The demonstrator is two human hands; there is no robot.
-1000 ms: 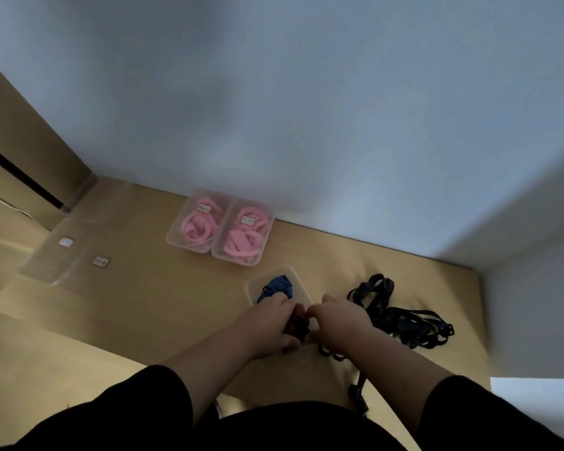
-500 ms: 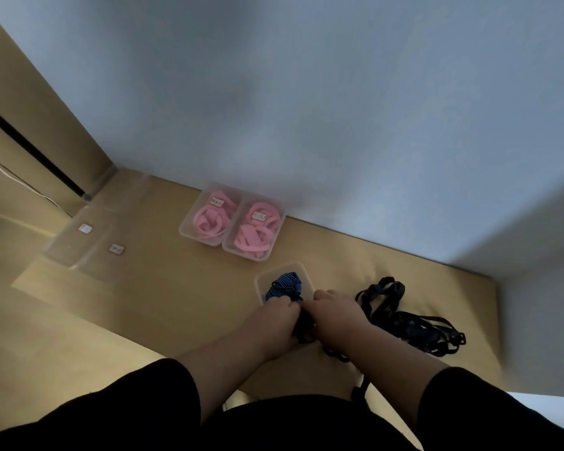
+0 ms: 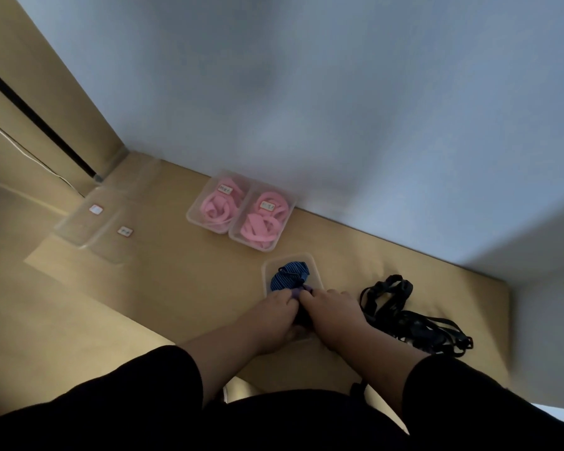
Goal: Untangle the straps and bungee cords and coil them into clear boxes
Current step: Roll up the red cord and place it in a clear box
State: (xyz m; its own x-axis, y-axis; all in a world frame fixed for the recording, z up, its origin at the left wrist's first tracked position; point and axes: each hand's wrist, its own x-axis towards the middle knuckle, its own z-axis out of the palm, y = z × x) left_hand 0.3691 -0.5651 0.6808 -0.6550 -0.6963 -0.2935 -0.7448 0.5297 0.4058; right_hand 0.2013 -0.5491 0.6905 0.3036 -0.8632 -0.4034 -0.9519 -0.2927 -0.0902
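At lower centre of the frame the left hand (image 3: 275, 309) and right hand (image 3: 331, 307) press together, pinching a dark cord end over the clear plastic box (image 3: 316, 271), apparently tucking the blue striped bungee cord (image 3: 288, 277) in, while the tangled black straps (image 3: 404, 315) wait right.

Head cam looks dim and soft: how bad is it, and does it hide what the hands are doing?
Head view: dim, softly blurred overall, wide-angle bending the wall edges. Left hand and right hand meet over the clear box; the dark bundle between them is unreadable, labels too.
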